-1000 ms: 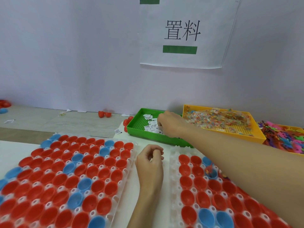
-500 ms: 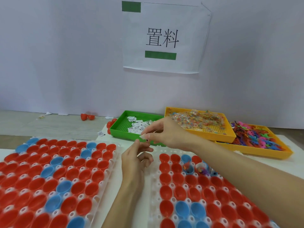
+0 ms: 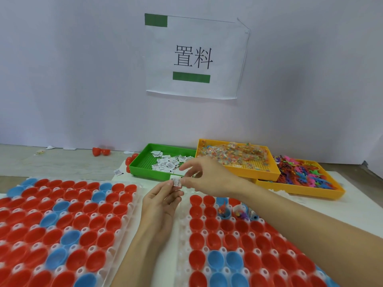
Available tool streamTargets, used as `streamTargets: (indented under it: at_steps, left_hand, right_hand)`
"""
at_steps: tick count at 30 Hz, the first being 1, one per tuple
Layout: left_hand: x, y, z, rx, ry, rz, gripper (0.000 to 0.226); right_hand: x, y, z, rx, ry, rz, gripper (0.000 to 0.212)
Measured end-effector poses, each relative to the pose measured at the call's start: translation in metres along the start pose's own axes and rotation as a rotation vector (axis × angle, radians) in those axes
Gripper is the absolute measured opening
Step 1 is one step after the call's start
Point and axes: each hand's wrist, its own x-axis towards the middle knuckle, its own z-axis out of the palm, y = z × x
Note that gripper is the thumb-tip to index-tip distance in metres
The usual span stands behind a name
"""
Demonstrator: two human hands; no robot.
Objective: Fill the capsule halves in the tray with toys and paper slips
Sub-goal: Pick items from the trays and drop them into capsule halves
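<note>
A pale wall with a printed sign (image 3: pixel 195 56) backs the bench (image 3: pixel 310 200). Just in front of the green tray (image 3: pixel 145 164), the left hand (image 3: pixel 160 201) and right hand (image 3: pixel 204 176) both pinch one paper slip (image 3: pixel 176 181), held roughly flat; its long axis cannot be told. Beyond the green tray's right end, toys fill two yellow trays (image 3: pixel 275 172). The capsule tray (image 3: pixel 217 235) lies below the hands.

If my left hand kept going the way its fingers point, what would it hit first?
Probably the right hand, meeting it at the small printed paper slip held by the left hand; depth is unclear.
</note>
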Motion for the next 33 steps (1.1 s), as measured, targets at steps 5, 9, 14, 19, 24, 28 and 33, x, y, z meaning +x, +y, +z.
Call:
streamTargets:
  at_steps: [5, 9, 14, 19, 24, 28, 33]
  left_hand:
    - [-0.001, -0.002, 0.002, -0.025, -0.013, 0.005, 0.015]
    - [-0.001, -0.003, 0.000, 0.018, -0.031, 0.011, 0.015]
    - [-0.001, -0.003, 0.000, 0.078, -0.026, 0.040, 0.020]
    - [0.002, 0.001, -0.006, 0.058, 0.051, 0.091, 0.007]
    - [0.002, 0.000, -0.006, 0.099, 0.068, 0.085, 0.003]
    - [0.000, -0.001, -0.005, 0.113, 0.073, 0.089, 0.004]
    - [0.000, 0.000, -0.005, 0.124, 0.081, 0.090, 0.005]
  right_hand:
    - [-0.002, 0.003, 0.014, -0.005, 0.089, 0.007, 0.013]
    - [-0.004, 0.003, 0.014, 0.050, 0.193, 0.033, 0.007]
    - [-0.014, 0.000, -0.002, 0.072, 0.232, -0.035, 0.006]
    - [-0.032, 0.003, -0.046, -0.183, -0.048, -0.081, 0.003]
    - [-0.051, 0.012, -0.063, -0.391, -0.265, -0.045, 0.015]
    - [-0.055, 0.019, -0.053, -0.485, -0.301, -0.014, 0.015]
    - [-0.059, 0.020, -0.048, -0.581, -0.287, -0.033, 0.015]
